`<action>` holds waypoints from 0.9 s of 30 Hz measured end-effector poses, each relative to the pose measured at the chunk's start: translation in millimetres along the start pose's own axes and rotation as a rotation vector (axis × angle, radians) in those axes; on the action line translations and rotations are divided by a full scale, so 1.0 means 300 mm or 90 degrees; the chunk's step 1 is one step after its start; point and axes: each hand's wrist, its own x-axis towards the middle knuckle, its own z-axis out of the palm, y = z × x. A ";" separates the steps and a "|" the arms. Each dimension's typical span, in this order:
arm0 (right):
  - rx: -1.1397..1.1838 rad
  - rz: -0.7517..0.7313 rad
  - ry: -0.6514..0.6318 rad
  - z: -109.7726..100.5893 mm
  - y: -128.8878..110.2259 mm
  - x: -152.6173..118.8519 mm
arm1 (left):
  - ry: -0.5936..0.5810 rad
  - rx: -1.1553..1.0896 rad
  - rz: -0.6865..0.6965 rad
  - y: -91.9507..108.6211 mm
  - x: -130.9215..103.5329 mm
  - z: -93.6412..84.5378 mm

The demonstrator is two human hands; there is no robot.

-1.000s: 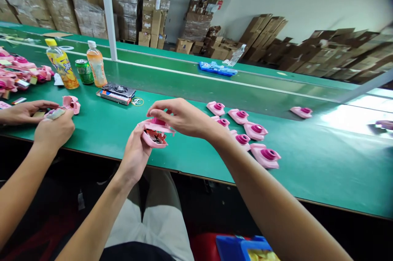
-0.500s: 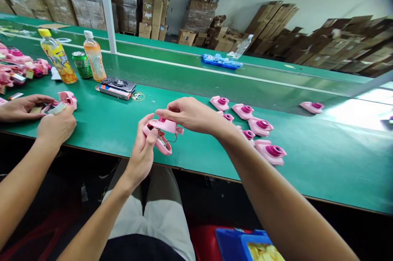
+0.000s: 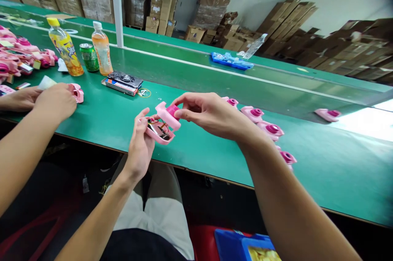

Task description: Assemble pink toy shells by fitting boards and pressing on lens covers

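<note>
Your left hand [image 3: 139, 150] comes up from below the near edge of the green bench [image 3: 215, 158], palm toward you, fingers cupped round the lower pink shell [image 3: 156, 133], its open side up w/ wiring showing inside; your right hand [image 3: 211, 113] reaches in from the right, forearm slanting across the near edge, thumb & forefinger pinching the upper pink shell [image 3: 168, 114], tilted & lifted off the lower one on one side; both sit just over the bench, near its front edge. Right of your wrist a row of pink toy cameras [image 3: 267, 128] lies close by; bare green beyond them. Left, a co-worker's hand [image 3: 53, 101] covers a pink part [image 3: 76, 92]. Far-left side: yellow bottle [image 3: 64, 48], green can [image 3: 89, 57], orange bottle [image 3: 102, 50]; labels unreadable. A dark flat box [image 3: 123, 82] lies just beside them.
</note>
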 end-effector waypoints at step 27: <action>0.142 0.038 0.206 0.270 0.043 -0.019 | -0.036 0.027 0.043 -0.050 0.029 -0.071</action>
